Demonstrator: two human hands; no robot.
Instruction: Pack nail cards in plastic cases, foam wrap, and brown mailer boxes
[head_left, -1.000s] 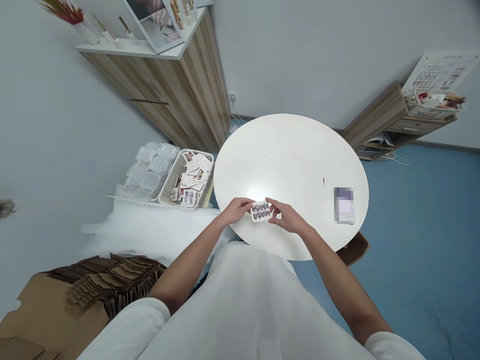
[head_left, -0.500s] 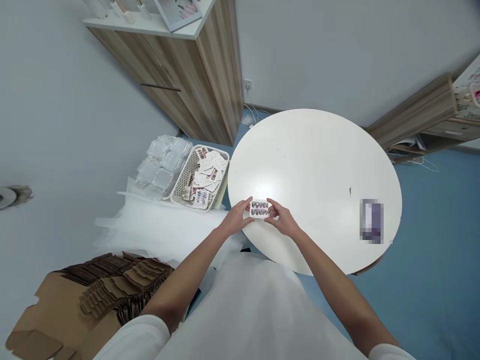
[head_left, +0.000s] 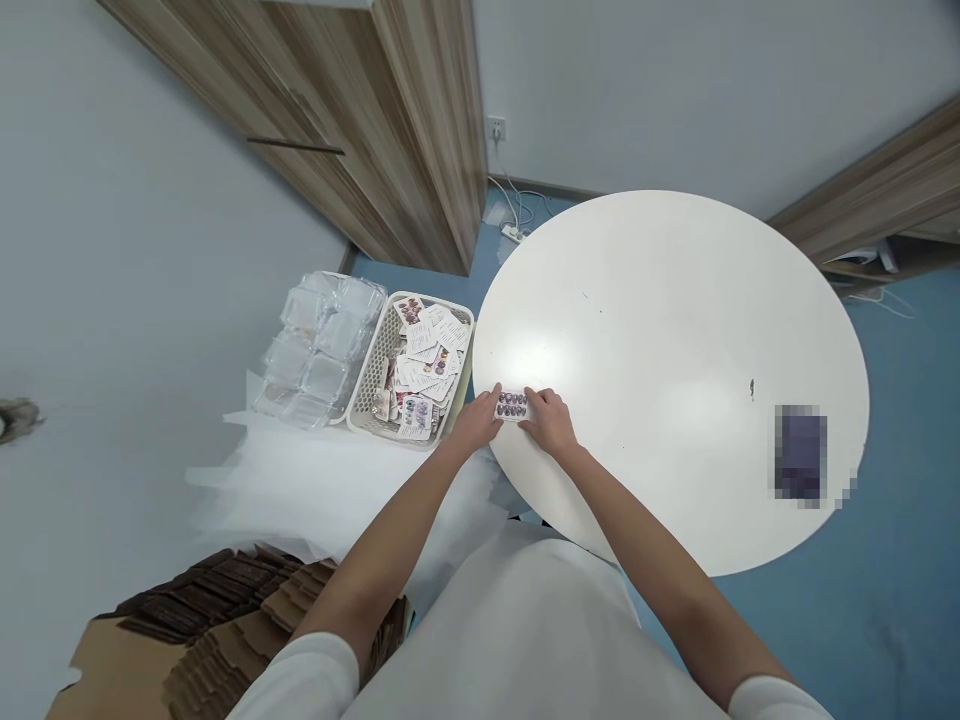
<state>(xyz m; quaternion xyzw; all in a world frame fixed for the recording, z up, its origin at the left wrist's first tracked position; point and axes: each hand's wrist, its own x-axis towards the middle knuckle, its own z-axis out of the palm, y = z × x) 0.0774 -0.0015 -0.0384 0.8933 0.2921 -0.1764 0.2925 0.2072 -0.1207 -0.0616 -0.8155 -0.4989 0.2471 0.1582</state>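
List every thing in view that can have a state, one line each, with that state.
Nail card: lying at the near left edge of the round table, pinched from both sides.
Left hand: grip shut on the card's left end.
Right hand: grip shut on the card's right end.
Basket: on the floor, full of loose cards.
Clear cases: stacked beside the basket.
Cabinet: door closed.

Glossy white table [head_left: 675, 330]; wood-grain cabinet [head_left: 390, 130]; plastic basket [head_left: 375, 370].
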